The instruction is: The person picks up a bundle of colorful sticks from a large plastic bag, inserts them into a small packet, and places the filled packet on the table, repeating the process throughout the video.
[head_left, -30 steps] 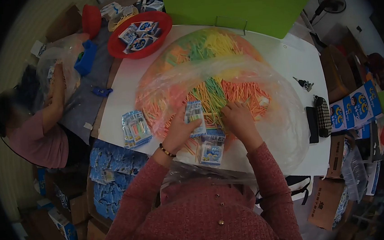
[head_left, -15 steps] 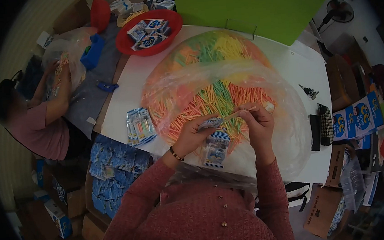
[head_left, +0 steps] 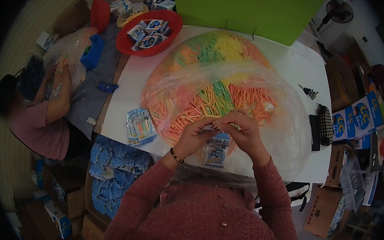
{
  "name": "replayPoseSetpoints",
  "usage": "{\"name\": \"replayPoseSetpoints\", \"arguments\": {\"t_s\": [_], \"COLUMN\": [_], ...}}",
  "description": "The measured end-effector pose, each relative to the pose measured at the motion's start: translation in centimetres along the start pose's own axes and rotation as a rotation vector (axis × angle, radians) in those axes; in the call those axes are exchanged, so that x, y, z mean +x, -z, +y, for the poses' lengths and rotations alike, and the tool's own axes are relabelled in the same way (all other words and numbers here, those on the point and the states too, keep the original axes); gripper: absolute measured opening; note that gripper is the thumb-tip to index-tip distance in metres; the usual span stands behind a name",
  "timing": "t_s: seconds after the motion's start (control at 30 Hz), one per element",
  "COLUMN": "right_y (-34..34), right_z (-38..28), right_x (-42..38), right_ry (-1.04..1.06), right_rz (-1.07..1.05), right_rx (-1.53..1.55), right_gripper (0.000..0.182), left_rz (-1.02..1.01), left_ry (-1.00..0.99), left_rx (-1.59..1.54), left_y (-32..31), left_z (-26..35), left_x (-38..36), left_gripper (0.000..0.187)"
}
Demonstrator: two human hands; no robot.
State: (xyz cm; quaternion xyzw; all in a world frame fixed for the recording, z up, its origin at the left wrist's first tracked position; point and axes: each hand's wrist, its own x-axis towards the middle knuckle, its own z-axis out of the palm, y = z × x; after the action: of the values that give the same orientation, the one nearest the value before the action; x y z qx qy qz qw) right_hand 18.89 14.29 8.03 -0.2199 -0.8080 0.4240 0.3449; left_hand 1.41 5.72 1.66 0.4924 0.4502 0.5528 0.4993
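My left hand [head_left: 192, 137] pinches a packet [head_left: 208, 127]; my right hand [head_left: 244, 130] meets it, grip unclear. Sticks [head_left: 199, 103] spread ahead; pouch [head_left: 325, 124] near right table edge [head_left: 324, 87].

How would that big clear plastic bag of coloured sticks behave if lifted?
The large, clear plastic bag likely sags, since it looks thin and wrinkled. Its slender coloured sticks would probably shift, lying loosely heaped.

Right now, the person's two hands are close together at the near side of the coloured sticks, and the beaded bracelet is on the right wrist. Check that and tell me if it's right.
Not quite: the beaded bracelet is on the left wrist, as the head view shows. The left hand and right hand are indeed close together at the near side of the coloured sticks.
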Motion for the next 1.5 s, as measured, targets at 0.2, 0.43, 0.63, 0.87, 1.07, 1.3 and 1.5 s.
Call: {"name": "replayPoseSetpoints", "arguments": {"t_s": [0.2, 0.43, 0.63, 0.87, 1.07, 1.3, 1.5], "right_y": [-0.3, 0.9, 0.8, 3.4, 4.3, 2.9, 2.2], "right_z": [-1.0, -0.6, 0.8, 0.6, 1.0, 2.0, 0.5], "right_x": [0.6, 0.9, -1.5, -5.0, -6.3, -7.7, -7.2], "right_ry": [0.076, 0.083, -0.223, -0.291, -0.374, -0.446, -0.499], "right_rz": [0.039, 0.225, 0.346, 0.514, 0.700, 0.387, 0.279], "right_rx": [-0.351, 0.025, 0.523, 0.607, 0.625, -0.063, -0.096], "right_gripper": [0.015, 0.018, 0.027, 0.024, 0.021, 0.017, 0.013], "left_rz": [-0.010, 0.084, 0.145, 0.811, 0.807, 0.220, 0.213], "left_ry": [0.022, 0.012, -0.112, -0.012, -0.187, -0.132, -0.024], "left_rx": [0.065, -0.333, -0.043, 0.141, 1.547, 1.186, 1.079], "left_y": [-0.3, -0.8, 1.6, 8.5, 12.2, -0.4, -1.6], "left_z": [1.3, 1.7, 0.4, 5.6, 2.9, 2.1, -1.9], "left_x": [0.8, 0.5, -1.2, -5.0, -4.5, -4.2, -4.1], "left_gripper": [0.037, 0.032, 0.029, 0.032, 0.047, 0.040, 0.034]}}
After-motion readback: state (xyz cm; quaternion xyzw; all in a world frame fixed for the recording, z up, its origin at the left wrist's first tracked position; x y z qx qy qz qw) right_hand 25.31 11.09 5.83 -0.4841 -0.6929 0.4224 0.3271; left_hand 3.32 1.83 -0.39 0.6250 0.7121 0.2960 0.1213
